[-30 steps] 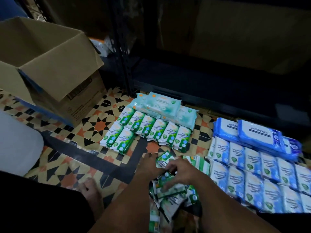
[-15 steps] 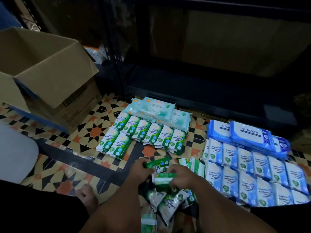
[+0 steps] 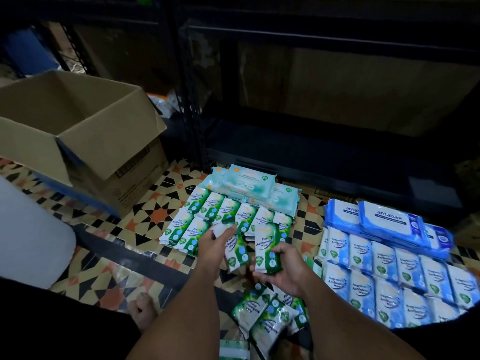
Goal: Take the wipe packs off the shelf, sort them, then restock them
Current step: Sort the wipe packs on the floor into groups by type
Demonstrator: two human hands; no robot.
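**Inspector:** Your left hand (image 3: pixel 217 244) grips one green pine wipe pack (image 3: pixel 235 252), fingers curled over its upper end, the pack hanging lengthwise below them. Your right hand (image 3: pixel 284 268) holds a second green pack (image 3: pixel 267 249) upright, thumb and fingers wrapped round its lower half. Both packs are lifted above the floor, side by side and close together.

**Operator:** And the sorted stock?

**Inspector:** The sorted green row (image 3: pixel 228 214) lies on the patterned tiled floor (image 3: pixel 155 211) just beyond your hands, with larger pale teal packs (image 3: pixel 246 181) stacked behind it. To your right the small blue packs (image 3: pixel 389 271) lie in rows, and the large blue antabax packs (image 3: pixel 387 220) sit at their far edge. A loose heap of unsorted green packs (image 3: pixel 265 313) lies under your wrists.

**Operator:** The shelf?

**Inspector:** The dark bottom shelf (image 3: pixel 324 157) stands directly behind the stock. An open cardboard box (image 3: pixel 85 141) rests on the floor to your left.
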